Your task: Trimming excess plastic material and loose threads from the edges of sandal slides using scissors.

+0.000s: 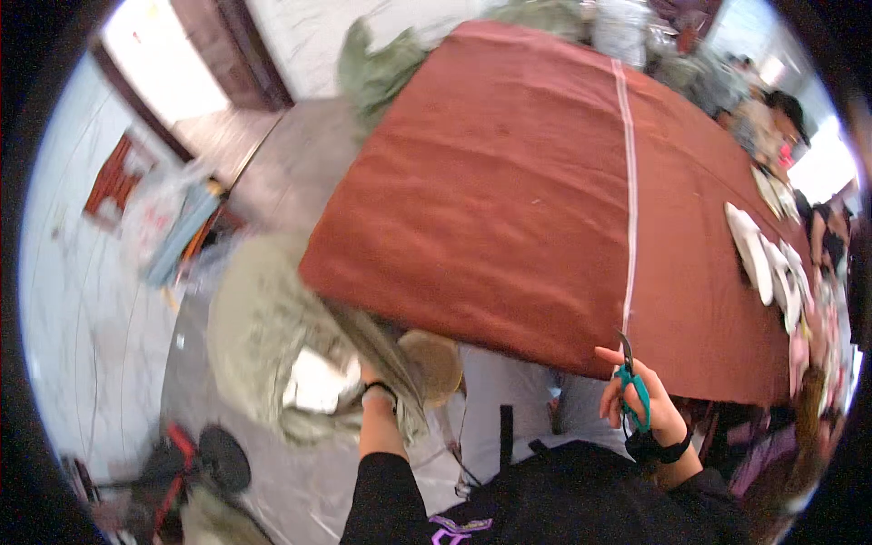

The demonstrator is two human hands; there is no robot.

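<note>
My left hand [369,374] reaches down into a large olive-green sack [250,313] on the floor, beside a white bundle [318,381] in its mouth. The fingers of that hand are hidden by the sack and the bundle. Over the near edge of the table, my right hand [666,416] is closed around small scissors [642,400] with teal handles. Their dark blades point away from me, and the index finger stretches out past the handle.
A table [490,191] with a reddish-brown cover and a white stripe fills the middle. White stuffed pieces [749,250] lie along its right side, where people [781,123] sit. A round stool [431,363] stands under the near edge. Plastic bags [163,213] lean by the left wall.
</note>
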